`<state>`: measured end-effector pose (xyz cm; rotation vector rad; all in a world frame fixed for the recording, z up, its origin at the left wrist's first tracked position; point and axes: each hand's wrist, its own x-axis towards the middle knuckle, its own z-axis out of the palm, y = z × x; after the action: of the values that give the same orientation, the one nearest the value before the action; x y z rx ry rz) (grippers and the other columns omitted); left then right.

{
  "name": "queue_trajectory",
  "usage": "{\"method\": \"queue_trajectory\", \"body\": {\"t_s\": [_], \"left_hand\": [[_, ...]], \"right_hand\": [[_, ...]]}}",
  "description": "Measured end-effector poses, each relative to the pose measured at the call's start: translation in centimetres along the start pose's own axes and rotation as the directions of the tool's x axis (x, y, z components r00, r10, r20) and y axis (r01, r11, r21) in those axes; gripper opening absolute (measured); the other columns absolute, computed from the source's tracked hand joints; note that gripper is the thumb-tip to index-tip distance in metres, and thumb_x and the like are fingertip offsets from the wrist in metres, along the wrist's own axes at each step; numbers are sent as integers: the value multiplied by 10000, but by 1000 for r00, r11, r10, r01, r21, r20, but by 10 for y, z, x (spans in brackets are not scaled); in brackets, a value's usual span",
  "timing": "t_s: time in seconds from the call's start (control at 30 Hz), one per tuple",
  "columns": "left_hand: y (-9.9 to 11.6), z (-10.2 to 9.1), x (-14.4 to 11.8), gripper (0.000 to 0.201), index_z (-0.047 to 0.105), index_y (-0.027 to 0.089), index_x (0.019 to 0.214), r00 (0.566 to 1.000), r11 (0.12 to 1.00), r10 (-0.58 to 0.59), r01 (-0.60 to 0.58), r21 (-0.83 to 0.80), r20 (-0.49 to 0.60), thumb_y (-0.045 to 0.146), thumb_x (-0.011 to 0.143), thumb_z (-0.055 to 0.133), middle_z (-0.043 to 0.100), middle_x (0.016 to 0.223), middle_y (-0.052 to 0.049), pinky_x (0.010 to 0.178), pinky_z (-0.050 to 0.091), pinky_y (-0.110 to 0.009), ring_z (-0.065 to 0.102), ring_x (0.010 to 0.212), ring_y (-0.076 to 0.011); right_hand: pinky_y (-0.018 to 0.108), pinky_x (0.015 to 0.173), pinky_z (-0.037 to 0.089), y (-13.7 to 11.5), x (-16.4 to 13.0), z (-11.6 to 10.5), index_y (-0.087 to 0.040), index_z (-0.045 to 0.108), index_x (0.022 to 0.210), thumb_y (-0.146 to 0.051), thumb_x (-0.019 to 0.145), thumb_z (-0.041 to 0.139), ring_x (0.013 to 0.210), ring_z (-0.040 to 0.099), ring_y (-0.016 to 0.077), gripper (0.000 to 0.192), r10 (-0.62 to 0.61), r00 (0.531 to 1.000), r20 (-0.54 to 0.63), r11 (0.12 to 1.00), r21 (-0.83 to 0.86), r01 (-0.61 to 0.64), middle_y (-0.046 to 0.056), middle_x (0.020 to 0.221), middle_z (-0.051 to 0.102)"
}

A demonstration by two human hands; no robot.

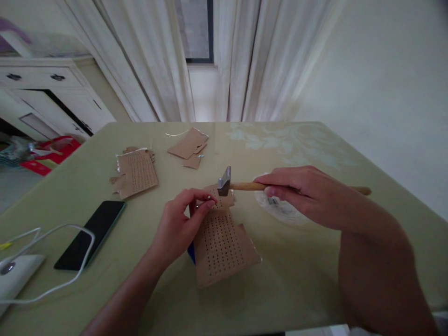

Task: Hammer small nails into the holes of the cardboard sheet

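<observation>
Steel hammer [224, 181] head hangs just above the nail [209, 198] my left hand [178, 226] pinches; my right hand [304, 193] grips its level handle.

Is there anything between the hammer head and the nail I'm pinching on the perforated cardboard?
Nothing visible lies between them. The hammer, gripped by the right hand, hovers just above the nail, which the left hand pinches upright on the perforated cardboard. Only the left fingertips sit close beside the nail.
</observation>
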<state>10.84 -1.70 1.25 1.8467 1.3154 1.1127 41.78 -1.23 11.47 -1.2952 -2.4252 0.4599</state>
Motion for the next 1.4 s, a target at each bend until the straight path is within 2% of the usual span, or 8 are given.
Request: {"method": "queue_trajectory", "body": {"t_s": [0.4,0.7,0.93,1.1,1.27,1.4], "left_hand": [[-1,3,3,169,853,258,974,999,999,26,-28,47,40,368,989,725,829,928,-35,726,500,-318,654,741,-189],[-2,5,1,123,855,275,995,991,989,129,-131,67,22,290,1007,733,803,895,-22,721,492,-307,657,766,-192],[1,7,3,164,860,281,1005,981,974,193,-196,115,34,288,1019,697,795,857,-33,817,532,-355,669,788,-225],[0,7,3,158,840,272,966,980,969,195,-200,142,46,313,1021,698,788,835,-36,817,528,-368,675,790,-231],[-1,6,2,172,812,257,927,974,964,211,-222,147,88,270,1037,680,790,862,-37,801,498,-363,692,840,-239],[-3,7,0,146,838,253,998,979,970,194,-201,133,67,282,1044,703,799,980,-61,843,523,-369,707,921,-245]], "right_hand": [[443,984,589,-4,-1,1,-274,822,1368,-358,1123,538,1153,807,304,385,-24,1000,-12,1000,-12,23,57,1310,859],[426,1002,578,-8,-2,-1,-241,806,1383,-348,1141,542,1124,807,284,374,-73,997,-33,996,38,74,61,1282,863],[429,981,594,-10,-1,-1,-276,824,1343,-340,1125,564,1129,815,291,345,-75,997,-14,997,34,75,50,1291,865],[412,974,608,-8,0,-3,-294,823,1367,-344,1125,552,1036,827,271,367,-60,997,-53,995,72,64,41,1192,885],[424,1004,593,-3,-2,0,-262,822,1364,-310,1114,576,1131,813,284,353,-77,997,8,996,44,77,60,1292,864],[417,998,597,-4,-2,-1,-285,819,1376,-330,1130,558,1105,818,277,362,-83,996,-36,995,44,84,45,1270,869]]}}
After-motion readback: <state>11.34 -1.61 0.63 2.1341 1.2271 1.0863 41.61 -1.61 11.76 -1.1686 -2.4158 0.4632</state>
